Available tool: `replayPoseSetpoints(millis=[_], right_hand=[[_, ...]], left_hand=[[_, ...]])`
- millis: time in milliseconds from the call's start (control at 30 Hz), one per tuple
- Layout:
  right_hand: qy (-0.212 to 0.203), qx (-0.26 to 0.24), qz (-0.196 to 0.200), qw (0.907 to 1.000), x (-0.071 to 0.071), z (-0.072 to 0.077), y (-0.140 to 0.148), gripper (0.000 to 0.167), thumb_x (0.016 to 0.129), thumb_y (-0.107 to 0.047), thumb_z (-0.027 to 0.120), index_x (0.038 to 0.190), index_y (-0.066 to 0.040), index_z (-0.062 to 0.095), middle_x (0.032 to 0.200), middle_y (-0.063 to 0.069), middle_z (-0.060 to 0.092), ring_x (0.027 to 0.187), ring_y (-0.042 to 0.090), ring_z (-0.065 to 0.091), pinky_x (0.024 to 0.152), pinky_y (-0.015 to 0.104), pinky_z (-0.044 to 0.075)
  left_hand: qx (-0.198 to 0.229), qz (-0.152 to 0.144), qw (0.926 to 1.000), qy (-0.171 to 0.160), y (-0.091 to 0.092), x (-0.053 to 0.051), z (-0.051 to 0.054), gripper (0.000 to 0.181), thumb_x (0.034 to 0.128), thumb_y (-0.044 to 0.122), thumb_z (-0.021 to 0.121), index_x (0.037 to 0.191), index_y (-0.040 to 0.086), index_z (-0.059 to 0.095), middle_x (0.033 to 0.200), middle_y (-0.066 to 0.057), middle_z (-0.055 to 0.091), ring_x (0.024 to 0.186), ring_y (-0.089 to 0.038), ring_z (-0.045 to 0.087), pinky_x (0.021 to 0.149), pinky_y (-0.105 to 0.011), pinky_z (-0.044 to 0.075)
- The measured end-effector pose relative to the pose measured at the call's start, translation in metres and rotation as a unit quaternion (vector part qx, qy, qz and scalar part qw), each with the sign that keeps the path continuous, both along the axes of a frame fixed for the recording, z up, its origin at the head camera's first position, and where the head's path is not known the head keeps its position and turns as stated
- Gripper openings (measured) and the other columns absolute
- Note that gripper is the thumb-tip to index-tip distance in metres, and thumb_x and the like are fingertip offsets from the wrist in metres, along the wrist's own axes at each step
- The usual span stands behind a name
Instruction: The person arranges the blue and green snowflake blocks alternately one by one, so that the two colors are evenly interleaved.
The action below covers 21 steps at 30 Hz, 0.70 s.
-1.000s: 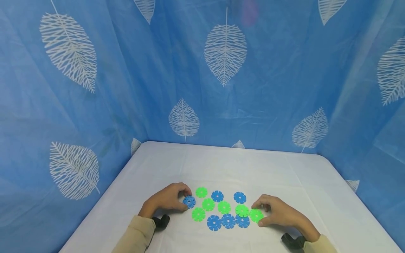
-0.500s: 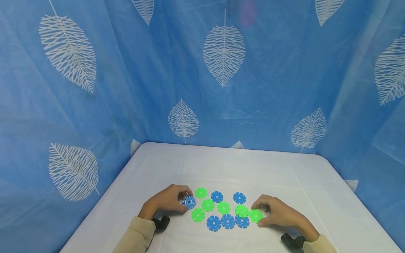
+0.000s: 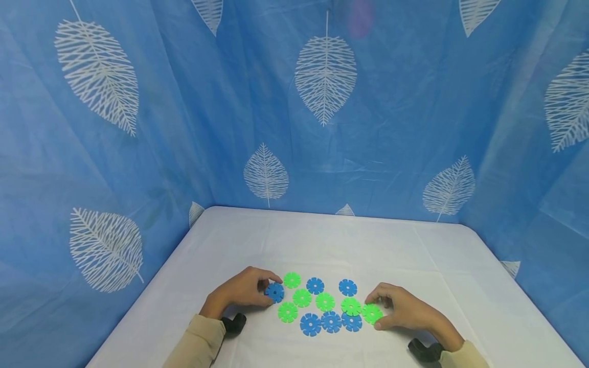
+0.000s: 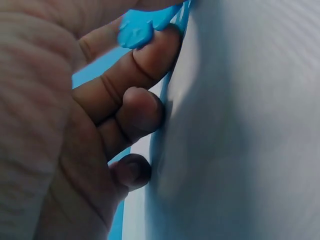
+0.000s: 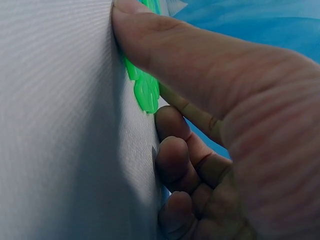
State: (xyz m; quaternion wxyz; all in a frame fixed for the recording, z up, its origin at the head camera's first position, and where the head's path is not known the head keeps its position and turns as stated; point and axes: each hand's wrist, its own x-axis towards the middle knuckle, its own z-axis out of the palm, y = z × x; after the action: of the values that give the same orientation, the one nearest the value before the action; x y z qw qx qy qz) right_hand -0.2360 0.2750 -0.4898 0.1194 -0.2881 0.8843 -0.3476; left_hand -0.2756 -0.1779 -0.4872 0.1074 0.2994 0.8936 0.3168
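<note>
In the head view, my left hand (image 3: 246, 289) holds a blue notched snowflake disc (image 3: 277, 296) between thumb and index finger at the left end of the group. The left wrist view shows that blue disc (image 4: 136, 34) tilted over more blue plastic beneath it, partly hidden by the thumb. My right hand (image 3: 407, 308) has its thumb and index finger at opposite edges of a green snowflake disc (image 3: 375, 318) lying flat at the right end. Up close, the thumb covers much of the green disc (image 5: 146, 92), while the other fingers rest curled near the cloth.
Between the hands lie green discs (image 3: 288, 316) and blue discs (image 3: 311, 330), several of each; some overlap. A white cloth (image 3: 340, 245) covers the table. Blue curtains (image 3: 391, 128) with white leaves stand behind and at both sides.
The blue disc at my left hand has changed its tilt and looks darker, and the left index finger has stretched slightly. My right hand and the other discs have stayed put.
</note>
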Motion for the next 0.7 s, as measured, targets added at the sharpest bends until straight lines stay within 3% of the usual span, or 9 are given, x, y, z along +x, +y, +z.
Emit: replayPoseSetpoints(millis=[367, 533, 700], right_hand=[[0.006, 0.000, 0.005, 1.0000, 0.000, 0.000, 0.001, 0.046, 0.075, -0.043, 0.085, 0.115, -0.025, 0.068, 0.108, -0.008, 0.062, 0.088, 0.005, 0.049, 0.076, 0.024, 0.045], [0.005, -0.002, 0.007, 1.0000, 0.000, -0.001, 0.001, 0.046, 0.075, -0.043, 0.084, 0.115, -0.026, 0.068, 0.109, -0.007, 0.062, 0.089, 0.006, 0.050, 0.076, 0.024, 0.045], [0.007, 0.000, 0.006, 1.0000, 0.000, -0.001, 0.002, 0.047, 0.075, -0.044, 0.084, 0.115, -0.026, 0.068, 0.109, -0.008, 0.062, 0.089, 0.005, 0.050, 0.076, 0.024, 0.045]], left_hand=[[0.023, 0.004, 0.9992, -0.034, -0.003, -0.002, -0.002, 0.044, 0.0838, 0.024, 0.080, 0.126, 0.033, 0.068, 0.076, 0.009, 0.063, 0.066, -0.006, 0.053, 0.061, -0.025, 0.047], [0.066, 0.034, 0.9964, -0.040, -0.008, -0.005, 0.000, 0.045, 0.0846, 0.028, 0.080, 0.128, 0.027, 0.067, 0.075, 0.006, 0.062, 0.064, -0.005, 0.052, 0.061, -0.024, 0.047], [0.140, 0.078, 0.9865, -0.034, -0.012, -0.011, 0.010, 0.051, 0.0851, 0.027, 0.081, 0.132, 0.018, 0.064, 0.079, 0.000, 0.060, 0.062, -0.007, 0.047, 0.056, -0.024, 0.041]])
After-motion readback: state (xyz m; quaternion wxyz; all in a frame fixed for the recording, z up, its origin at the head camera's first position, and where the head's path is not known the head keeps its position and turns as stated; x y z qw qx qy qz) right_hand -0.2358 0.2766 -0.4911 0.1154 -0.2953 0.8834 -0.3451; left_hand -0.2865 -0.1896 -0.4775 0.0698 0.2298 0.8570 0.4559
